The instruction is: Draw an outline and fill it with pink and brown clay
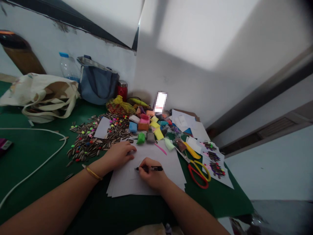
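A black pen [156,168] is gripped in my right hand [149,171], its tip down on the top sheet of a stack of white paper [146,189]. A few faint lines seem to show near the tip. My left hand [121,155] lies on the upper left of the same paper, fingers apart and slightly bent, holding nothing. A pink plastic clay tool [160,149] rests across the paper's top edge. Just beyond are packets of coloured clay, among them a green one [141,138] and a grey one [150,137].
Striped sunflower seeds [91,148] mixed with coloured bits spread at left. Scissors [198,169] and a yellow cutter [193,150] lie right, beside paper with seed decorations [215,160]. Bags [97,81], a bottle [68,67] and a lit screen [160,101] stand behind. A white cable [49,156] crosses the left.
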A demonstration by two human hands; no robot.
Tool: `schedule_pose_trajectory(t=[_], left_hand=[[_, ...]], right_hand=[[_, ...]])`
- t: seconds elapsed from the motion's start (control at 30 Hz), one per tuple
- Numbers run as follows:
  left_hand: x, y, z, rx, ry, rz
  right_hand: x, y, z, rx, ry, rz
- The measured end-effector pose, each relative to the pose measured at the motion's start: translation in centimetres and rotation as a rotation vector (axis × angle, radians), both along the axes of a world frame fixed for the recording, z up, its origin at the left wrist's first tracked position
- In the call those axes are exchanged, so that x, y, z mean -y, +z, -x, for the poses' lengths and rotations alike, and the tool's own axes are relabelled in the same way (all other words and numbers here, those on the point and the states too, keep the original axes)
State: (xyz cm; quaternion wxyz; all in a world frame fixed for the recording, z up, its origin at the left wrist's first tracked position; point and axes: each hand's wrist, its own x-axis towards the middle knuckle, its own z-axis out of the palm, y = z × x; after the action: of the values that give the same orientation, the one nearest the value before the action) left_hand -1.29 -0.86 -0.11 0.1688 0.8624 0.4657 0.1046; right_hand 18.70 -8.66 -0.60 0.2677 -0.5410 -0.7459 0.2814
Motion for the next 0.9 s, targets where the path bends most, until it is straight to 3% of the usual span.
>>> schedule_pose_trajectory(t=[0.9], left_hand=[[0.04,0.23,0.03,-0.005,-0.012,-0.006]], right_hand=[[-0.11,-0.04,-0.70,0.054,-0.146,-0.054]])
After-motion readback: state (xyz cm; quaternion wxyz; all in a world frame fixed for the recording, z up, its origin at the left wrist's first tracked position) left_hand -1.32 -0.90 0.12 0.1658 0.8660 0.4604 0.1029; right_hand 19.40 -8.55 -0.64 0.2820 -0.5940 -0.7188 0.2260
